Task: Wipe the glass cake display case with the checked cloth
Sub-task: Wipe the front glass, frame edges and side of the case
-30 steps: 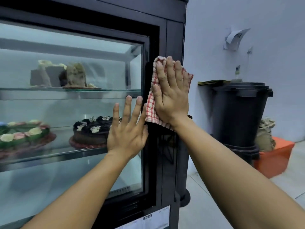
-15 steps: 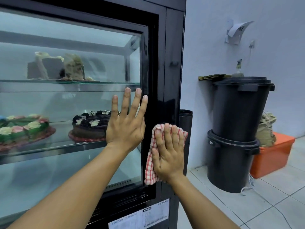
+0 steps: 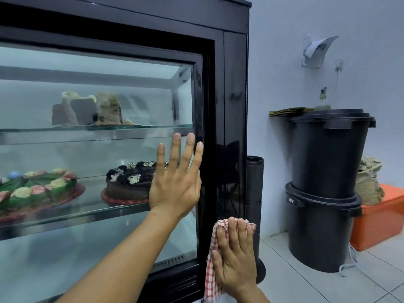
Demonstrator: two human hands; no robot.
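Observation:
The black-framed glass cake display case [image 3: 231, 88] fills the left of the view, with cakes on its glass shelves. My right hand [image 3: 236, 259] lies flat on the red-and-white checked cloth [image 3: 211, 274], pressing it against the lower part of the case's black right frame. My left hand [image 3: 177, 182] rests flat on the glass pane with fingers spread, level with the chocolate cake [image 3: 129, 182] on the middle shelf.
Two stacked black bins [image 3: 325, 189] stand against the wall to the right, with an orange crate [image 3: 380, 217] and a sack behind them. A black tube [image 3: 254, 193] stands beside the case. A tiled floor [image 3: 306, 285] lies below.
My right hand has slid the checked cloth down the black frame, from near the top to low on the case. My left hand has stayed on the glass.

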